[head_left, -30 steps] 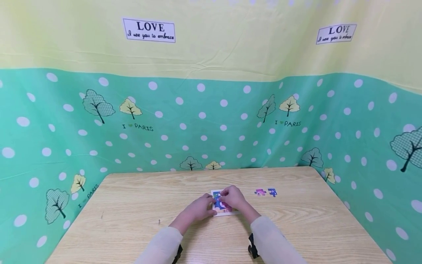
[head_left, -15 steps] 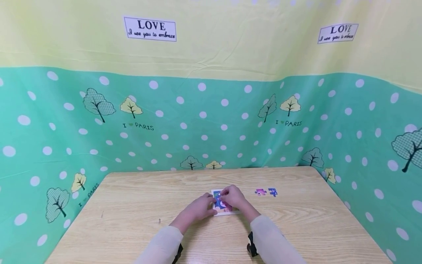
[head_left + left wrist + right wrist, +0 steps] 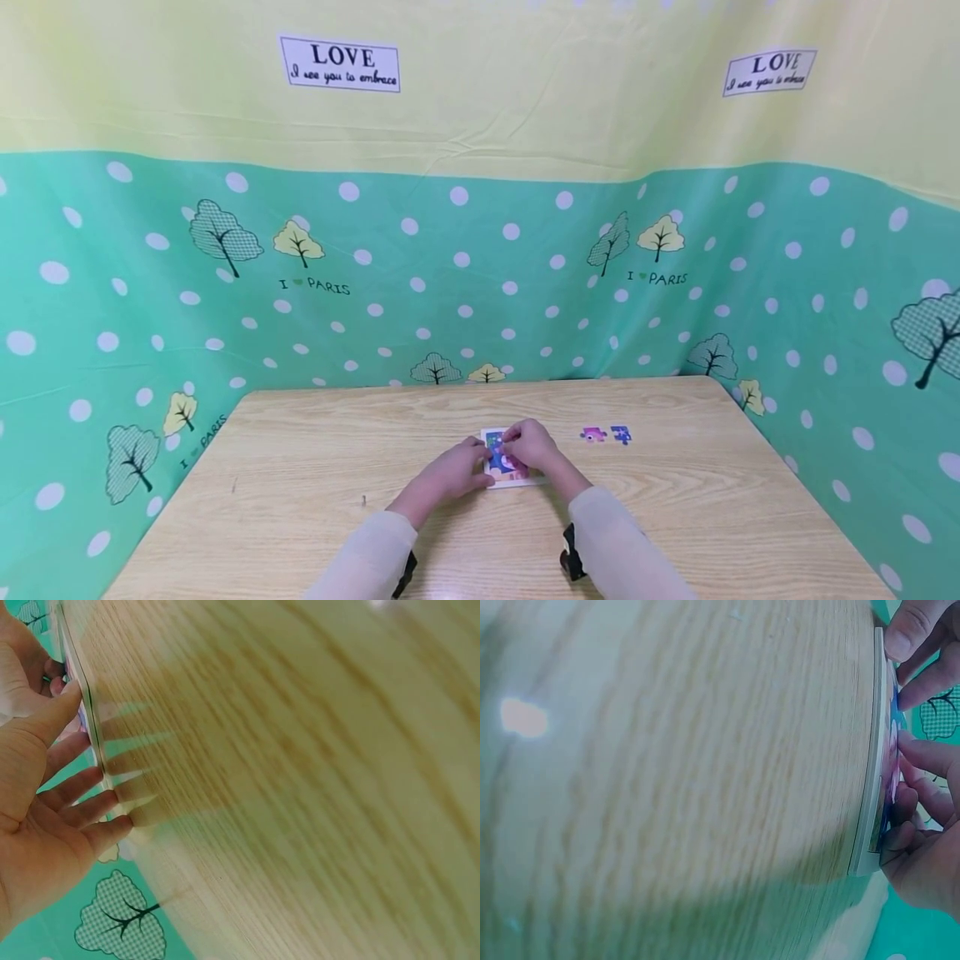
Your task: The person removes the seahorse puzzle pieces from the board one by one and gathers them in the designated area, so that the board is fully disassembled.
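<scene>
Almost nothing shifted since the earlier head views: both hands parked on the same spot, view nudged a touch, loose pieces unmoved.

Left hand (image 3: 452, 472) laid against the left edge of the puzzle board (image 3: 498, 461), thumb on its rim, remaining fingers (image 3: 82, 784) spread and fairly straight beside the board's edge in the left wrist view; pressing, not wrapped around anything. Right hand (image 3: 532, 447) bent over the board from the right, fingertips (image 3: 911, 754) curled down onto the coloured picture face. Possibly pinching a small piece there, but too little visible under the fingers to say for sure, so grip on a piece left undecided.

Board flat on the wooden worktop (image 3: 300, 467), near its middle, white border showing at the far left corner, blue and pink print between the hands.

Pink puzzle piece (image 3: 592, 434) and blue puzzle piece (image 3: 620, 433) lying just beside each other on the worktop, to the right of the right hand and apart from the board.

Green dotted cloth (image 3: 480, 275) with trees hung behind and around the worktop.
</scene>
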Tool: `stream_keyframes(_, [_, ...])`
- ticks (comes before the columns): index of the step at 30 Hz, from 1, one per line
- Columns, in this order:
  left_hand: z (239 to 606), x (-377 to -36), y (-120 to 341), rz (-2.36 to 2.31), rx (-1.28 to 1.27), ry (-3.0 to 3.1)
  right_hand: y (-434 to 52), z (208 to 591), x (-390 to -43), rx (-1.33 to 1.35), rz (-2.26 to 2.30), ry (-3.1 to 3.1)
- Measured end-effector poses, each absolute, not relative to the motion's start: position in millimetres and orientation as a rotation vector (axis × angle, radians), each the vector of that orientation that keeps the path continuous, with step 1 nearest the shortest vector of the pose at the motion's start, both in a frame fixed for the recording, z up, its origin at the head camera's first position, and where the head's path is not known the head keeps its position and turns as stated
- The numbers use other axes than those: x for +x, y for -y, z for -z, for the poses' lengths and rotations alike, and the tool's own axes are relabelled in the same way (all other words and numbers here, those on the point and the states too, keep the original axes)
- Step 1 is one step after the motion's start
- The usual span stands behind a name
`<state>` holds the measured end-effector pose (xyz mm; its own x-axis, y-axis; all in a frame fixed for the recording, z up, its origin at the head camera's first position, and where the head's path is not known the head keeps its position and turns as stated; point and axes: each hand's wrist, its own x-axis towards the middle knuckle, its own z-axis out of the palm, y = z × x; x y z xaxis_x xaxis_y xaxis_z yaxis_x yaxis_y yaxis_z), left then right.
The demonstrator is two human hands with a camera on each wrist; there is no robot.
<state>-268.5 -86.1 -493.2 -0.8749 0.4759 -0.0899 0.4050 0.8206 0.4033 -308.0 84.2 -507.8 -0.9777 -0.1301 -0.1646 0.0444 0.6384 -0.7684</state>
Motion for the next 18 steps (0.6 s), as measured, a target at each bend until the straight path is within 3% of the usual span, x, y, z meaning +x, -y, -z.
stream_keyframes(18, [497.6, -271.2, 86.2, -0.572, 0.671, -2.816, -85.0, 511.7, -306.6, -0.042, 1.302, -2.694])
